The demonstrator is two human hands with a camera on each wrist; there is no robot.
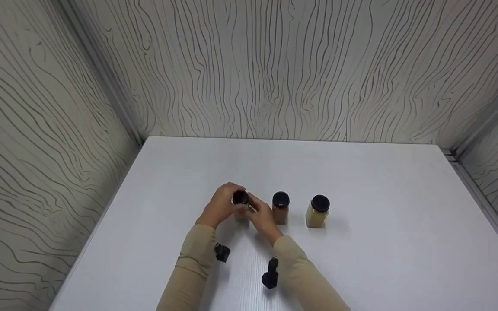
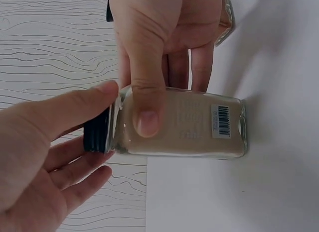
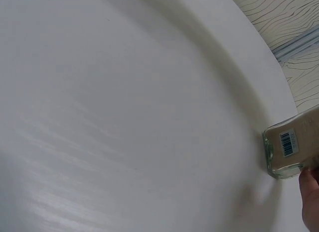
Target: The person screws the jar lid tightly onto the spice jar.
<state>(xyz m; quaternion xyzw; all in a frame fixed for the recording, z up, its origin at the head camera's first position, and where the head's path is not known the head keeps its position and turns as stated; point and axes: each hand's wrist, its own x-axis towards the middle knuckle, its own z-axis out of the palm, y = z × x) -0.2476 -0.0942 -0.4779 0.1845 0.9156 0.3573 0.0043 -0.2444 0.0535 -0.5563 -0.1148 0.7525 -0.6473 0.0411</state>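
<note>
A square glass spice jar [image 2: 187,125] with pale beige powder, a barcode label and a black lid [image 2: 97,132] stands between both hands. My left hand [image 1: 223,206] has its thumb and fingers around the lid. Around the jar's body, just below the lid, my right hand [image 1: 264,217] grips the glass, thumb across the front in the left wrist view. Right beside that hand stands a second jar [image 1: 280,213] with reddish-brown contents and a black lid. In the right wrist view, only the lower end of the held jar [image 3: 294,145] and part of the hand show.
Farther right on the white table [image 1: 383,259] stands a third jar [image 1: 317,216] with yellow contents and a black lid. Wood-grain patterned panels [image 1: 249,73] enclose the table at the back and sides. Black wrist devices [image 1: 269,278] hang below both sleeves.
</note>
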